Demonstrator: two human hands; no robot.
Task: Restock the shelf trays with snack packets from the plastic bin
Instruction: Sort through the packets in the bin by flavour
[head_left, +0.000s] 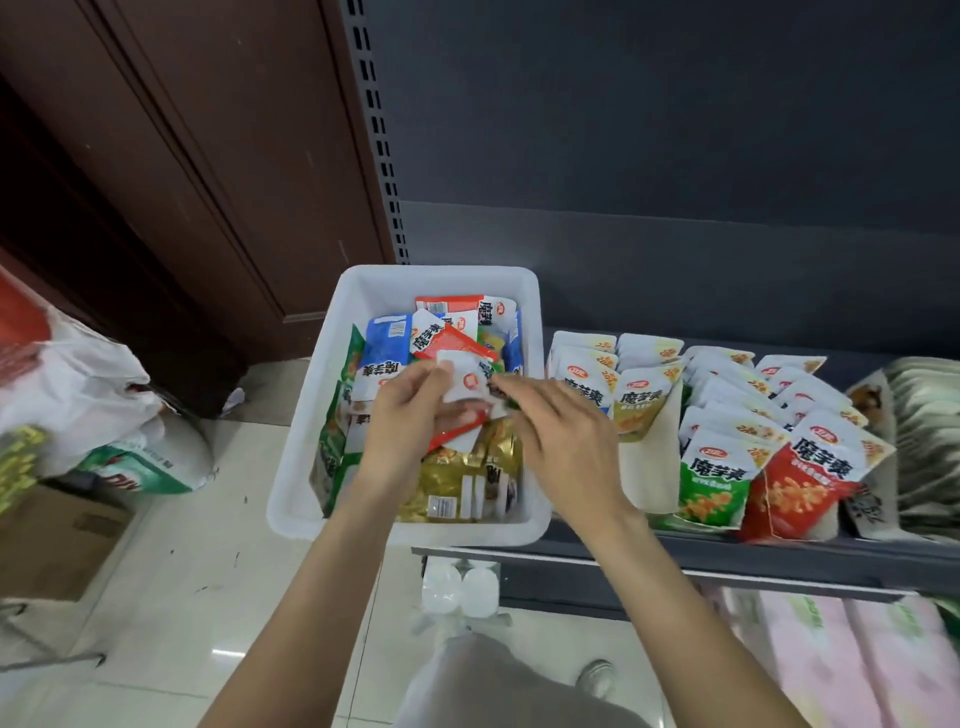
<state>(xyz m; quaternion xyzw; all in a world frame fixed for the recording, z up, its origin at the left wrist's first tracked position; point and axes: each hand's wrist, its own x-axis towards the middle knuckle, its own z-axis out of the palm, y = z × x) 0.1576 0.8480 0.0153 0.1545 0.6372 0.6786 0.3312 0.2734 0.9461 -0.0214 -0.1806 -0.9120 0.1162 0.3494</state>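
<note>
Above the white plastic bin (306, 415) of mixed packets, my left hand (402, 410) pinches a white-and-red snack packet (462, 387); my right hand (563, 431) hides its fingertips, grip indiscernible.

Bare forearms, light grey trousers (498, 686), a pale shoe (597, 675).

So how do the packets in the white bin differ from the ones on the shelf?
The packets in the white bin lie jumbled flat, in mixed colours: blue, gold, red. The shelf packets stand upright in rows, sorted by colour. The left hand and right hand hold bin packets; the shelf packets go untouched. Both groups share the same brand lettering.
</note>
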